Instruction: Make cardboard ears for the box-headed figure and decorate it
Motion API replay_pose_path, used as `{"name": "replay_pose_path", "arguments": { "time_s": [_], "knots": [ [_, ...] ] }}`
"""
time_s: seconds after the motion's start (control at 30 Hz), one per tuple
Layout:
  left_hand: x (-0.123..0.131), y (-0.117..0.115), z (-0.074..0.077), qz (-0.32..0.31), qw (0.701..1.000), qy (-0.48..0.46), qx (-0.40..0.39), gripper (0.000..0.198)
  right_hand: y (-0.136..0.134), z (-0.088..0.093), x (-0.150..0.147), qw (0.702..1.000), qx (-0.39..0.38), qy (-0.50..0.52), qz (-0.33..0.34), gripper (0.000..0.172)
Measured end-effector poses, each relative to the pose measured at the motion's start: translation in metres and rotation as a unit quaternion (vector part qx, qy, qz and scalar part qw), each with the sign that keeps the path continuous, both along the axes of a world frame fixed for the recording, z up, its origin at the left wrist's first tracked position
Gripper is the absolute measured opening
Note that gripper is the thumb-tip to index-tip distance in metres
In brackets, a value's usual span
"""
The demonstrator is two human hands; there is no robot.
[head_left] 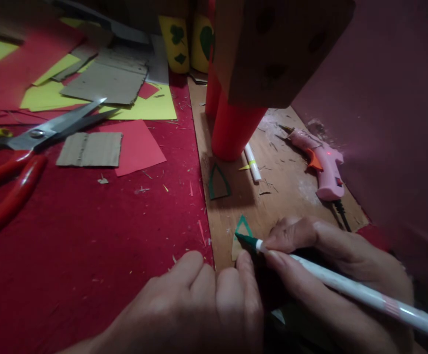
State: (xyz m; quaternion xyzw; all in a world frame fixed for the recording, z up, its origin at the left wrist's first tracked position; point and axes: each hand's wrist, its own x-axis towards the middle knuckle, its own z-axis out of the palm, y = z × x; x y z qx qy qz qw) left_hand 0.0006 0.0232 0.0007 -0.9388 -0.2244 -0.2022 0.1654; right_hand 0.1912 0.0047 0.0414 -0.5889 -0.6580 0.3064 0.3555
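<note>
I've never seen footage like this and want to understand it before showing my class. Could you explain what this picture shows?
There is no machine here: these are a person's own bare hands, seen by a camera worn on the head, looking forward and down. The right hand holds a white pen, its green tip on a small pointed piece partly edged in green. The left hand has a fingertip at that piece's lower edge. The piece lies on a wooden board, with a pink glue gun farther along on the right. To the left, on a red surface, lie red-handled scissors, grey-brown cardboard and yellow paper.
</note>
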Motion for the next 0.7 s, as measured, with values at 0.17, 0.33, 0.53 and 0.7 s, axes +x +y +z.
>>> {"name": "replay_pose_path", "arguments": {
  "time_s": [0.17, 0.33, 0.53, 0.7],
  "knots": [
    [-0.003, 0.0, 0.006, -0.011, 0.998, 0.048, -0.027, 0.037, -0.001, -0.009, 0.003, 0.999, 0.05, 0.015, 0.012, 0.013],
    [-0.002, 0.0, 0.003, -0.002, 1.0, 0.01, -0.01, 0.032, -0.002, -0.005, -0.001, 1.0, 0.0, 0.006, -0.03, 0.015],
    [0.002, -0.001, -0.002, 0.009, 1.0, -0.008, -0.013, 0.025, -0.002, -0.001, -0.001, 1.0, -0.002, 0.023, -0.003, 0.009],
    [0.002, -0.001, -0.002, 0.004, 1.0, -0.011, -0.003, 0.023, -0.001, 0.0, -0.002, 1.0, -0.006, -0.004, -0.025, 0.014]
  ]
}}
